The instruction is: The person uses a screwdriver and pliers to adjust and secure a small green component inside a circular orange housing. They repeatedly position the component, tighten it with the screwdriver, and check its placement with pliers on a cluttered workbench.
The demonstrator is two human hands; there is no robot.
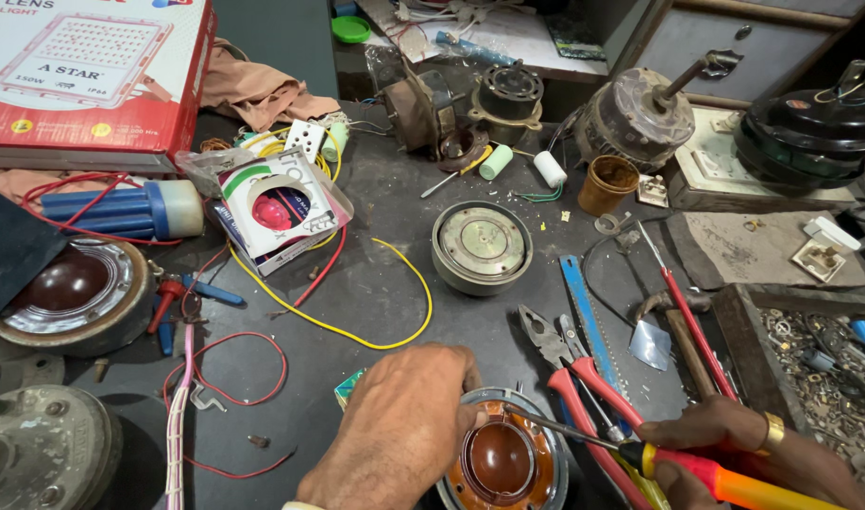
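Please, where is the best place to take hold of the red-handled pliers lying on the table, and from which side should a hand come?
Probably by the two red handles, not the steel head. The pliers lie with the head pointing up-left and the handles running down-right toward the right hand. That hand and its screwdriver crowd the handle ends, so coming from above at mid-handle, closing across both handles, looks easiest.

Yellow wire point(357, 326), red-handled pliers point(584, 397), orange-and-red screwdriver point(725, 477), copper-brown motor winding point(500, 463)
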